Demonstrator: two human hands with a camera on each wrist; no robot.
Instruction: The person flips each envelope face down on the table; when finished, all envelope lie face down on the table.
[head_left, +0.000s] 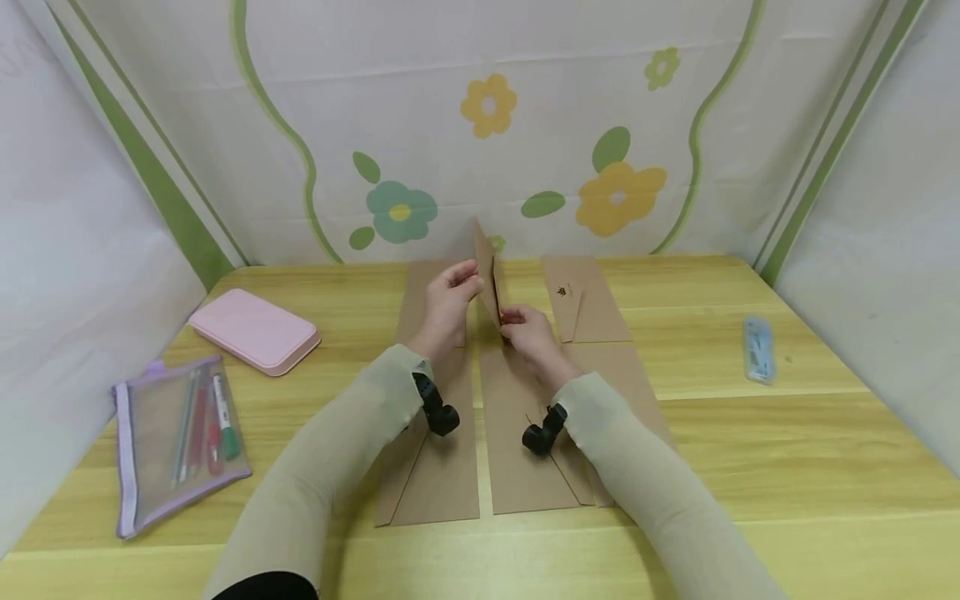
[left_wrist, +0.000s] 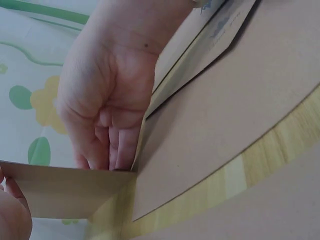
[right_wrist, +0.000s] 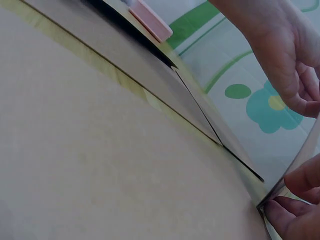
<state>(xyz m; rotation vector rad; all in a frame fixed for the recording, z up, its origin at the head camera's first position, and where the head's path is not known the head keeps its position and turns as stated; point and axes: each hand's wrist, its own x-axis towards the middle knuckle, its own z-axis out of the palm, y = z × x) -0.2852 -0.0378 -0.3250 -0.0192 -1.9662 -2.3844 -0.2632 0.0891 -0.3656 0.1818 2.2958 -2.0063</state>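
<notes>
Between my two hands a brown kraft paper envelope [head_left: 484, 271] stands upright, edge-on to the head view. My left hand [head_left: 446, 304] pinches its left side; in the left wrist view that hand's fingertips [left_wrist: 15, 195] show at the sheet's edge. Lower down, my right hand [head_left: 532, 337] grips the near bottom edge, with thumb and fingers on either side in the right wrist view. More brown envelopes lie flat underneath, among them a near left one [head_left: 450, 475] and a near middle one [head_left: 517, 458]. A far right envelope [head_left: 603, 312] has a small dark print on its flap.
On the left lie a pink case [head_left: 255, 329] and a mesh zip pouch [head_left: 153, 450] with pens inside. A small light-blue packet [head_left: 759, 350] is at the right. A flowered white curtain [head_left: 555, 108] closes off the table's back.
</notes>
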